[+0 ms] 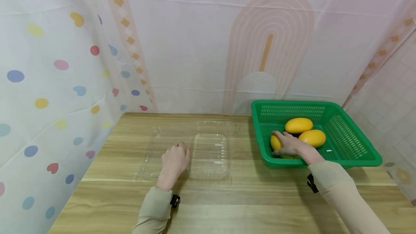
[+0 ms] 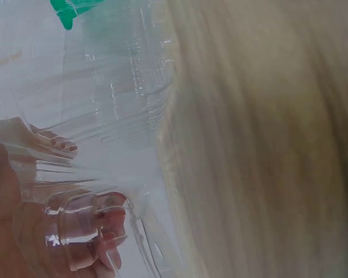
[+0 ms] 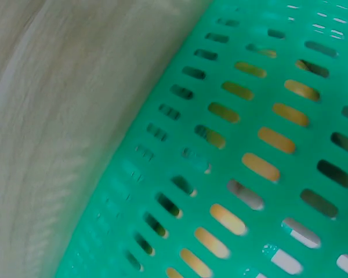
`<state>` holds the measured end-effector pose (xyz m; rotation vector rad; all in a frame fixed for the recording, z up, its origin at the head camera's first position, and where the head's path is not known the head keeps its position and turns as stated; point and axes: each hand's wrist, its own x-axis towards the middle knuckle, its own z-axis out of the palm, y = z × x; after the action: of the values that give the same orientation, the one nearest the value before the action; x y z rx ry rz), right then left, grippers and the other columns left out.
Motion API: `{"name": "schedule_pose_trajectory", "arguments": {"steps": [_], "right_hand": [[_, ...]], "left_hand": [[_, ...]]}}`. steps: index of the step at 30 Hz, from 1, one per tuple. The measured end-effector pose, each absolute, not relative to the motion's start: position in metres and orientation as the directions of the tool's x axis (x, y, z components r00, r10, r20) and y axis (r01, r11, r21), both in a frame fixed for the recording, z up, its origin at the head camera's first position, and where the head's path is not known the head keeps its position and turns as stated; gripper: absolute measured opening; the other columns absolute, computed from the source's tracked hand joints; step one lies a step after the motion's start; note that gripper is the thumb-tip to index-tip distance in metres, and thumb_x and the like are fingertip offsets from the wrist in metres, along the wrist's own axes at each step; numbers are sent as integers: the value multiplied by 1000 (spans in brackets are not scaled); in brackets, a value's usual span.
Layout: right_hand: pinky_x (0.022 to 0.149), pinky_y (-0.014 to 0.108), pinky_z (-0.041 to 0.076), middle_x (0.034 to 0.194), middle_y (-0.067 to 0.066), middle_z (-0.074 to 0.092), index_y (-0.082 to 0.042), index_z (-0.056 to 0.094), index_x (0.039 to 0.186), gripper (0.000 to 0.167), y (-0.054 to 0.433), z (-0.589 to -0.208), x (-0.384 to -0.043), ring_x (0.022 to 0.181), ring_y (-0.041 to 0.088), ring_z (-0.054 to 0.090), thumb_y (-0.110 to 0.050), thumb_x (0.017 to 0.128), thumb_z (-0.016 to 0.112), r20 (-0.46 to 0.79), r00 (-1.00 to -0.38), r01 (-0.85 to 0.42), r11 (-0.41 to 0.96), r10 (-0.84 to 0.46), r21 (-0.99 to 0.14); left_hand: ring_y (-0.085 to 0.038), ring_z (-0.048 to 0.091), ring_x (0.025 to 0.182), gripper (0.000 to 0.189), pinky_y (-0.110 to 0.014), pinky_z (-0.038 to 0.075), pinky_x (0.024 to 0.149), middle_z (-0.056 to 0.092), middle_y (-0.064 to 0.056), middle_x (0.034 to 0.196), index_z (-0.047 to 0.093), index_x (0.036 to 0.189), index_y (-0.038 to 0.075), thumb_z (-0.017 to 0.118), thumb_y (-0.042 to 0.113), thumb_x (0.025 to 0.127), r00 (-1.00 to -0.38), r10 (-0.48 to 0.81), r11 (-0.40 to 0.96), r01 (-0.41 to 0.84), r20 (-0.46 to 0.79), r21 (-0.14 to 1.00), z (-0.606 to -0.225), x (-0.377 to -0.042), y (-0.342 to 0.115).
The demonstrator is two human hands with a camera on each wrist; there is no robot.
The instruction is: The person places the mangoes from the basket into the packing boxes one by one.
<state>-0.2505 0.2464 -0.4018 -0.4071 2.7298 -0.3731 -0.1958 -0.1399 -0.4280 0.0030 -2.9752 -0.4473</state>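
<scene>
Right hand (image 1: 290,143) gripping yellow fruit (image 1: 275,142), inside green basket (image 1: 349,134), three o'clock from clear container (image 1: 209,154), left hand (image 1: 174,160) there (can't tell grip)

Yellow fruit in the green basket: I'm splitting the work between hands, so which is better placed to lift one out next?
Likely the right. The right hand is inside the green basket, on a yellow fruit; the left hand is farther off, at the clear container.

Basket (image 1: 349,133) right of container (image 1: 209,156)
</scene>
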Motion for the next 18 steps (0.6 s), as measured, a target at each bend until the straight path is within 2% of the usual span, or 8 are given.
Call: {"name": "schedule_pose_trajectory", "arguments": {"steps": [6,9,18], "right_hand": [[80,54,49,134,36,41,-1,27,144,76,248,-399,-252,103,43,56,-33,87,65,-240,-924,-222,930,-296,-292],[78,53,50,135,37,39,-1,25,145,75,249,-398,-253,101,44,57,-33,88,63,-216,-935,-210,929,-281,-304],[84,59,47,138,42,32,3,20,146,79,245,-386,-250,112,52,50,-31,88,62,-126,-959,-196,917,-253,-348]], "left_hand": [[-29,59,64,37,-31,44,46,63,-18,80,61,101,-5,44,28,99,-992,-9,961,26,124,276,-431,-198,-141],[-27,57,61,37,-30,42,45,63,-17,78,61,101,-5,44,29,99,-991,-4,962,33,134,271,-431,-197,-141],[-24,54,57,38,-28,41,43,61,-16,76,60,103,-6,44,28,99,-990,-2,961,37,139,273,-433,-197,-142]]}}
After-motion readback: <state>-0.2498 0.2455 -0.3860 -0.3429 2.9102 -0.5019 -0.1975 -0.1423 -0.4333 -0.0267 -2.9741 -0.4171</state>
